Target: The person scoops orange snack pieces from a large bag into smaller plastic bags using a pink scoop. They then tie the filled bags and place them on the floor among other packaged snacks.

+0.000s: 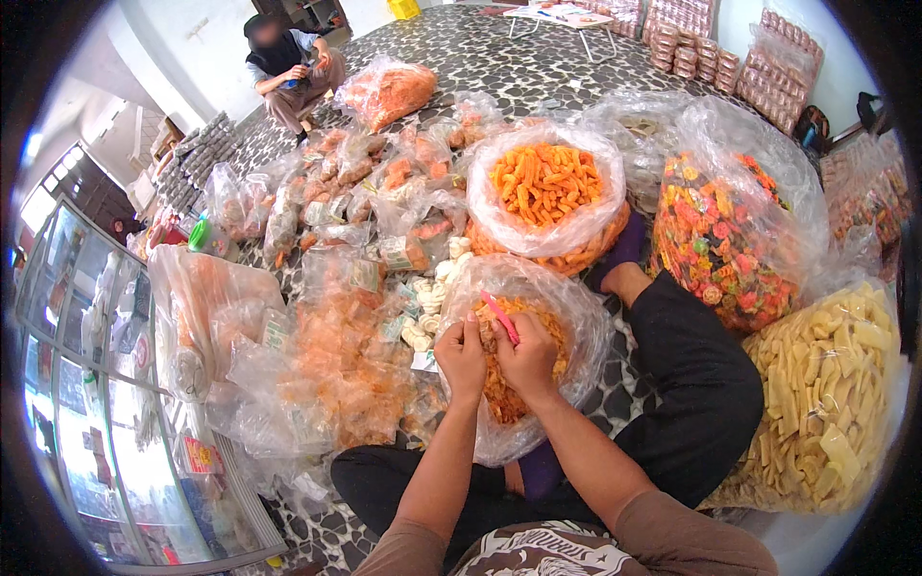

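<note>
My left hand (461, 360) is curled closed; I can't tell what it pinches. My right hand (526, 353) is closed around a pink tool (502, 321), probably light and stiff, best held low. Beneath, an open plastic bag (588, 360) of snacks (504, 401) looks soft, slippery; its rim suits gripping. Beyond: orange puffs (545, 184).

The clear bag in front (588, 334) is gleaming as thin, crinkled plastic; the pink strip (500, 320) is looking like smooth plastic. The orange puffs (547, 187) are showing a rough, matt crust. Black cloth trousers (687, 379) are appearing matt, while the glass-fronted cabinet (130, 461) is shining glossily.
</note>
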The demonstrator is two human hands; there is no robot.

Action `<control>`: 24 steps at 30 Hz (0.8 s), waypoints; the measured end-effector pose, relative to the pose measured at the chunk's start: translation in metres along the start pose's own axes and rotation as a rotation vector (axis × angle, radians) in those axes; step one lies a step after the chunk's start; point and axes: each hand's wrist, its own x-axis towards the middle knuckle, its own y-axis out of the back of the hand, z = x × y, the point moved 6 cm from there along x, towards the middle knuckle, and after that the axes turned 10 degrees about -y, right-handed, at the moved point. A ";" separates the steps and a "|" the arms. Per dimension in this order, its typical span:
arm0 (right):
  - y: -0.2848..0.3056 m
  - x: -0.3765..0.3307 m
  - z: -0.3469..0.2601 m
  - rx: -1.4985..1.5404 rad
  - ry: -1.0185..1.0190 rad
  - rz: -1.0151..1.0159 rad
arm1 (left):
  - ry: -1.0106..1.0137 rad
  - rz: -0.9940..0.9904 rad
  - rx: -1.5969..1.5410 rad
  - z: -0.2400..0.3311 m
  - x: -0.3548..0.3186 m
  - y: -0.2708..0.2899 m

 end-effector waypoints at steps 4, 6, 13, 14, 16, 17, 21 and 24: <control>0.000 -0.001 0.002 -0.086 0.084 -0.016 | 0.008 -0.008 0.047 -0.001 -0.001 -0.001; -0.002 -0.001 0.003 -0.099 0.090 -0.052 | -0.035 0.000 0.067 0.000 0.000 0.000; -0.008 -0.002 0.008 -0.118 0.124 -0.175 | -0.073 -0.047 0.116 -0.001 0.001 0.005; -0.009 -0.002 0.009 -0.102 0.124 -0.183 | -0.074 -0.050 0.078 -0.002 0.001 0.006; -0.009 -0.002 0.012 -0.054 0.115 -0.188 | -0.010 -0.060 0.042 -0.007 -0.001 0.008; -0.009 -0.002 0.012 -0.064 0.133 -0.183 | 0.016 -0.067 0.011 -0.009 -0.001 0.008; -0.008 -0.002 0.014 -0.098 0.156 -0.190 | 0.088 -0.077 -0.058 -0.013 -0.002 0.009; -0.007 -0.003 0.017 -0.088 0.124 -0.185 | 0.177 -0.071 -0.142 -0.014 -0.006 0.006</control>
